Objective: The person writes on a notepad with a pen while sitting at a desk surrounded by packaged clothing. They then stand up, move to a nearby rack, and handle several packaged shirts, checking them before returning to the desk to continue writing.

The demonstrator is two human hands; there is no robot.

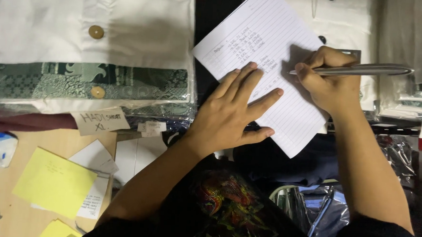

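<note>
A folded white shirt (87,40) with a green patterned band is seen in clear wrapping above the wooden desk (18,219), where yellow notes (53,182) are scattered. A lined sheet of paper (267,54) is pinned flat under the left hand (230,112), fingers spread. A silver pen (362,69), its tip on the sheet, is clamped in the right hand's (326,79) grip.

Packaged shirts (87,44) crowd the lined paper (267,63).

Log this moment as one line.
left hand: flat on lined sheet | right hand: writing with silver pen
</note>
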